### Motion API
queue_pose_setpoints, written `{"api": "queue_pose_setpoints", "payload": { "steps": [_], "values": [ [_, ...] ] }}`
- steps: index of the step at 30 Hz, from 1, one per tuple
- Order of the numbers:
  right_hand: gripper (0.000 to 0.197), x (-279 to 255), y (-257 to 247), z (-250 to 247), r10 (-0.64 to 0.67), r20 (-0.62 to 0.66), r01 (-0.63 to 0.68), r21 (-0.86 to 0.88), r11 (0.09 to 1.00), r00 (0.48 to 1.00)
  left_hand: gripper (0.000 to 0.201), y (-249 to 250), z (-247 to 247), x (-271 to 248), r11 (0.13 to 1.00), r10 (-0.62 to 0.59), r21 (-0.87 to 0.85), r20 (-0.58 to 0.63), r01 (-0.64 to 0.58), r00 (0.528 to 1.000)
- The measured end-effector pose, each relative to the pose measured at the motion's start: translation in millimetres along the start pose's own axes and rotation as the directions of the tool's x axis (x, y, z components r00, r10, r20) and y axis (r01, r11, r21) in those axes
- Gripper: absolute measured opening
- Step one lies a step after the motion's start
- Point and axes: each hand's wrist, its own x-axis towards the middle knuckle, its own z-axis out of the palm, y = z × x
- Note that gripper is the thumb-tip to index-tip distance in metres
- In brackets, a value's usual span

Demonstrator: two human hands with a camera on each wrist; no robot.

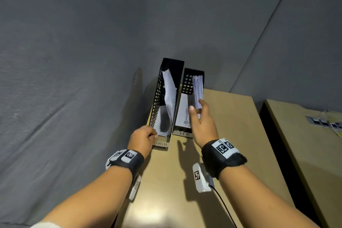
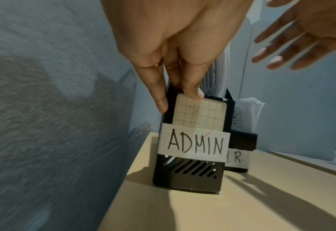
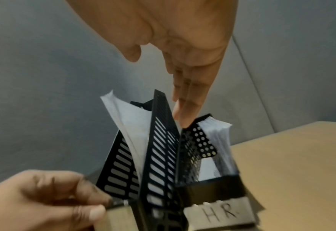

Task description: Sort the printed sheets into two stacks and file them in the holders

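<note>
- Left hand [image 1: 143, 138] gripped front lip of ADMIN holder [image 1: 162, 98].
- Right hand [image 1: 202, 122] hovered over HR holder [image 1: 188, 105], fingers straight, touching nothing; sheets [image 1: 197, 89] just beyond its fingertips.

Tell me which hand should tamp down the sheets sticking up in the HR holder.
Right hand: likely, open right above the HR holder sheets. Left hand grips the ADMIN holder.

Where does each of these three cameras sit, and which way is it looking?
Head: worn on the head, looking down at the ADMIN holder, HR holder and both forearms.
Left wrist: low, facing the ADMIN front; left hand grips its top edge.
Right wrist: above the sheets; right hand open.
Every view shows both holders and both hands.
</note>
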Motion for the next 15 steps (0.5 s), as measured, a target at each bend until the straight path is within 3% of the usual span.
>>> {"api": "queue_pose_setpoints", "payload": {
  "steps": [4, 9, 12, 15],
  "values": [
    [0.038, -3.1, 42.2, -17.1, 0.096, 0.022, -0.096, 0.012, 0.995, 0.995, 0.009, 11.7, 1.0, 35.9, 0.999, -0.037, 0.032, 0.045, 0.035, 0.998],
    [0.018, -6.9, 73.3, -38.0, 0.085, 0.074, -0.087, 0.022, 0.996, 0.994, 0.008, 27.3, 10.6, 66.0, 0.997, -0.069, 0.048, 0.041, 0.067, 0.997],
    [0.022, -12.3, 55.9, -55.8, 0.1, 0.08, -0.107, 0.09, 0.99, 0.992, 0.011, 31.2, 12.6, 78.9, 0.996, -0.089, 0.01, 0.048, 0.089, 0.995],
    [0.022, -20.1, 22.8, -82.0, -0.012, 0.007, 0.01, 0.255, 0.967, 1.0, 0.019, 22.7, 16.0, 68.6, 0.998, -0.028, -0.063, -0.006, 0.028, 1.0]
  ]
}}
